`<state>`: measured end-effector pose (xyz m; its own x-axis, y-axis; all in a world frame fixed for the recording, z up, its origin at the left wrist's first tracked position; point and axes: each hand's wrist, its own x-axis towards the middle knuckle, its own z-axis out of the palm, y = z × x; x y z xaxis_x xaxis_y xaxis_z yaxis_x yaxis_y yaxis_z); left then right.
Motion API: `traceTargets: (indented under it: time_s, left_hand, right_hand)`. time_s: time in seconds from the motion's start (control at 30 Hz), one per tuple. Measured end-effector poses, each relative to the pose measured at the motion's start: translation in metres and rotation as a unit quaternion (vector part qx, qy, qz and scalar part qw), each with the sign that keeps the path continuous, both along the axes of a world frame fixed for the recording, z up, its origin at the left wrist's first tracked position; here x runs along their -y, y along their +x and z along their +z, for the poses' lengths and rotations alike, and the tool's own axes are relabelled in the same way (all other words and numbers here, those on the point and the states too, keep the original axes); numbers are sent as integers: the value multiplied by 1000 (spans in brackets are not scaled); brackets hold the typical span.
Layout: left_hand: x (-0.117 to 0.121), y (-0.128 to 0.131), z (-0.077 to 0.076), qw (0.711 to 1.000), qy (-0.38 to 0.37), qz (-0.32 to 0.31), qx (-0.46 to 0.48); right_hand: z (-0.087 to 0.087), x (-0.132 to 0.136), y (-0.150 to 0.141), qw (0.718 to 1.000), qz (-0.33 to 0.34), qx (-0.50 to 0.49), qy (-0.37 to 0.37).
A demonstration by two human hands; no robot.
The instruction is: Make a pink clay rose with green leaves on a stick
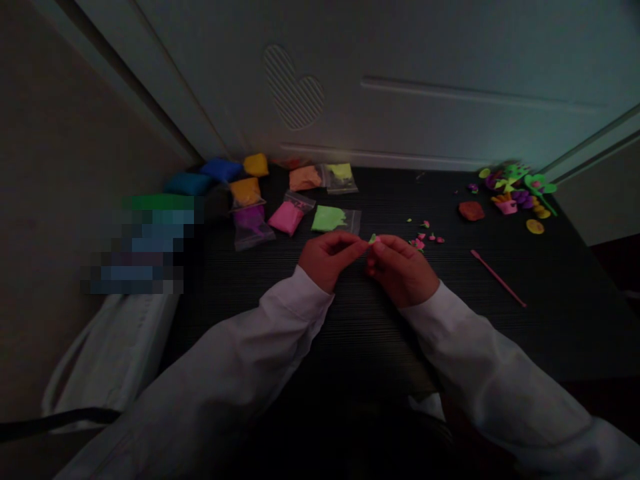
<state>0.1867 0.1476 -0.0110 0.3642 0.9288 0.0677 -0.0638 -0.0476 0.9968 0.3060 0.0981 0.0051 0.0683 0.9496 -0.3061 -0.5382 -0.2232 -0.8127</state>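
Note:
My left hand (330, 257) and my right hand (400, 267) meet over the dark table (550, 320), fingertips pinched together on a tiny piece of green clay (373, 238). Both hands are closed around it. Just beyond them lies a bag of light green clay (330, 218). Small pink clay bits (423, 240) are scattered to the right of my right hand. White sleeves cover both arms.
Several bags of coloured clay sit at the back left: pink (287, 217), purple (249, 220), orange (305, 177), yellow (256, 164), blue (223, 169). A pink stick tool (497, 278) lies right. A red clay lump (471, 211) and small clay figures (515, 190) sit far right. A white bag (115, 353) stands left.

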Motion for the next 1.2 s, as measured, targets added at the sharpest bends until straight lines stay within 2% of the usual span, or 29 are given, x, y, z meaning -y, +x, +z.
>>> traceTargets:
  time_s: [0.1,0.3,0.43,0.53,0.63,0.8,1.03,1.2]
  left_hand:
    - [0,0,-3,1000,-8,10,20]
    - [-2,0,-10,998,-43,-18,50]
    - [-3,1,-6,982,-148,-43,112]
    - [-2,1,0,950,-253,-63,172]
    - [-1,1,4,926,-308,-97,198]
    - [0,-1,2,920,-304,-140,203]
    - [1,0,0,929,-280,-136,200]
    - [2,-1,3,907,-319,-156,227]
  right_hand:
    - [-1,-1,2,998,-19,54,30]
    - [1,2,3,976,-28,191,102]
    - [5,4,3,968,-26,219,121]
    - [7,6,5,960,-42,242,136]
    - [10,9,5,946,-49,280,154]
    - [15,13,1,938,-31,298,177]
    - [16,16,1,927,-32,327,180]
    - [14,16,3,911,-22,368,186]
